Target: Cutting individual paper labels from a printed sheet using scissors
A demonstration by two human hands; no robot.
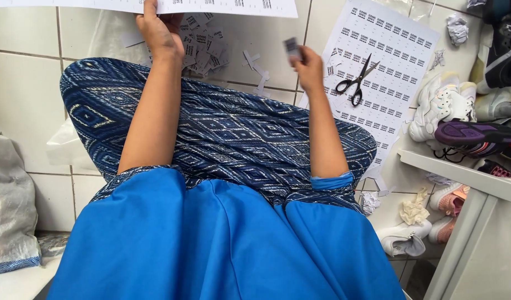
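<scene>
Person sat on a tiled floor (pixel 22 83), legs in patterned blue-and-white trousers (pixel 227 133), blue top (pixel 222 244) filling the lower view. Left hand (pixel 160 30) reached forward and was clamped on the lower edge of a large printed sheet (pixel 222 6) running along the top of the view, fingers curled over the paper. Right hand (pixel 308 66) was raised above the knee, fingers pinched shut on one small cut label (pixel 292 49), held upright and blurred. Between the two hands, a pile of cut labels (pixel 202 47) lay on the floor just past the knees, with a few paper scraps (pixel 256 69) near it. To the right of the right hand, a second label sheet (pixel 377 72) lay flat on the floor, black-handled scissors (pixel 355 80) resting on it, blades apart. Further right, a heap of sneakers (pixel 461 111), white, purple and pink, sat by a white shelf (pixel 466 178). Crumpled paper (pixel 458 28) lay near the top right. A grey bag (pixel 11 205) stood at far left.
</scene>
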